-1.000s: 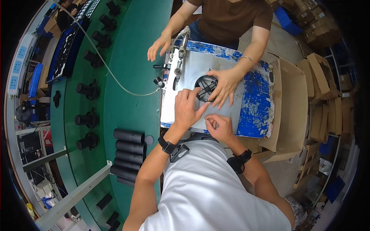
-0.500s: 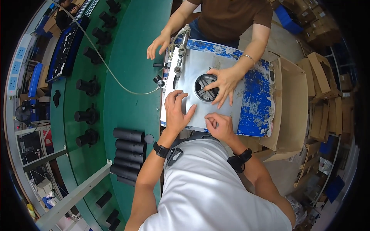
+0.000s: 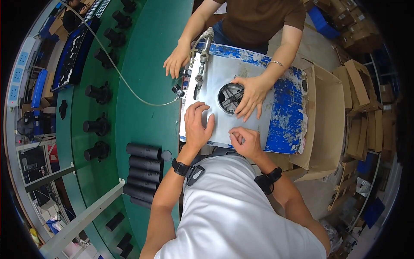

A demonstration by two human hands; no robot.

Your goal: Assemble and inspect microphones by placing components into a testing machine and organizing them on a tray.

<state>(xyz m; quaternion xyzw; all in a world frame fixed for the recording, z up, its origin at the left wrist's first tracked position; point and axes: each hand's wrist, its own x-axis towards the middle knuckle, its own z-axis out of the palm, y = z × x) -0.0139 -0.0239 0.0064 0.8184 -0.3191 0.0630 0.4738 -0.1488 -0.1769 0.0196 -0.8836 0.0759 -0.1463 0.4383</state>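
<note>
**Four hands on one metal plate**

We count four hands on the blue-edged metal plate (image 3: pixel 263 116). Our left hand (image 3: pixel 197 127) lies flat, fingers spread, holding nothing. Our right hand (image 3: pixel 243 140) is curled narrow at the near edge; whether it pinches anything we cannot tell. The co-worker's two hands: one (image 3: pixel 252 93) beside the round chuck (image 3: pixel 230 97), one (image 3: pixel 174 62) at the plate's corner. Five black tubes (image 3: pixel 142 166) lie stacked on the green bench (image 3: pixel 142 77).

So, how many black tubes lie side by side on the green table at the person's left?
5. The black tubes form a stack by the left forearm: top, second, third, fourth, fifth. A sixth may lie below, partly hidden by the arm.
</note>
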